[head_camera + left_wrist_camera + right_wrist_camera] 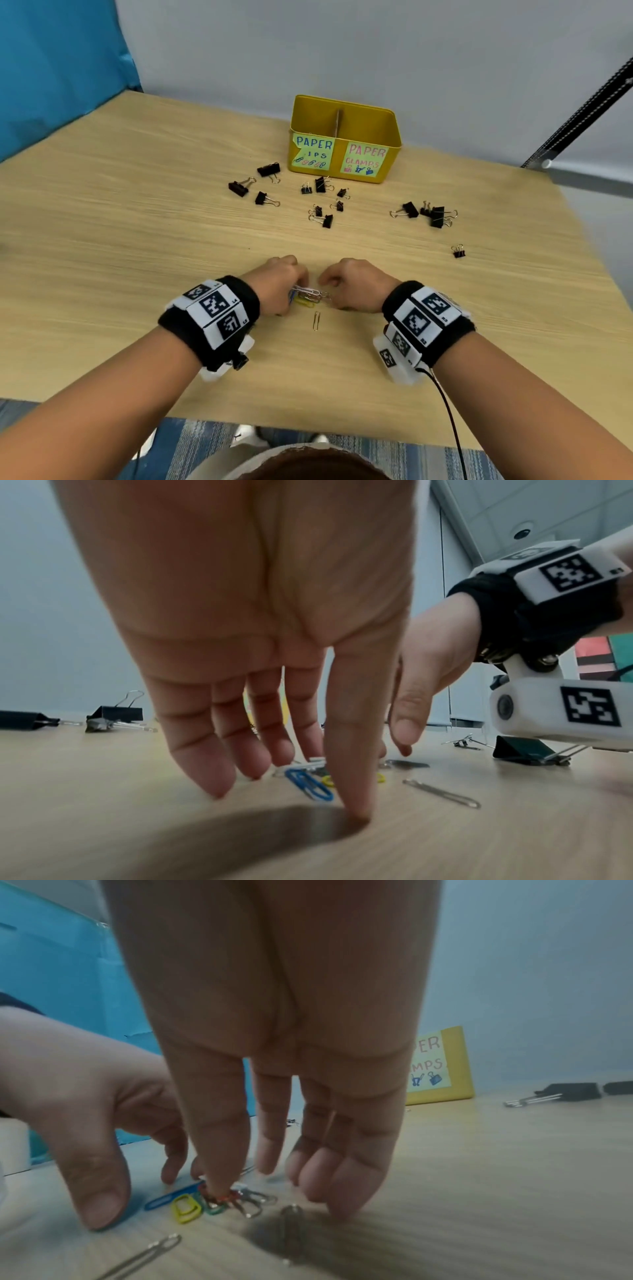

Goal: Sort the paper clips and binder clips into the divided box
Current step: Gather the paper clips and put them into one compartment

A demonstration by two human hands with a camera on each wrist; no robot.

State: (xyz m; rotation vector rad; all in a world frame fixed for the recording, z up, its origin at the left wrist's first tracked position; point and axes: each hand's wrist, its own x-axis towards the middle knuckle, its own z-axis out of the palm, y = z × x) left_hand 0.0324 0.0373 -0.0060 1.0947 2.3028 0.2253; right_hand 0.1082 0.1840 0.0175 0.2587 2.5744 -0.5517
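A small pile of coloured and silver paper clips lies near the table's front middle, with both hands over it. My left hand points its fingers down; in the left wrist view its thumb tip touches the table beside a blue clip. My right hand also points down, and its thumb presses on the pile next to a yellow clip. Neither hand holds anything. One silver clip lies apart, nearer me. The yellow divided box stands at the back.
Black binder clips lie scattered in front of the box: a left group, a middle group, a right group and a single one. A blue panel stands at the back left. The table's front edge is close to me.
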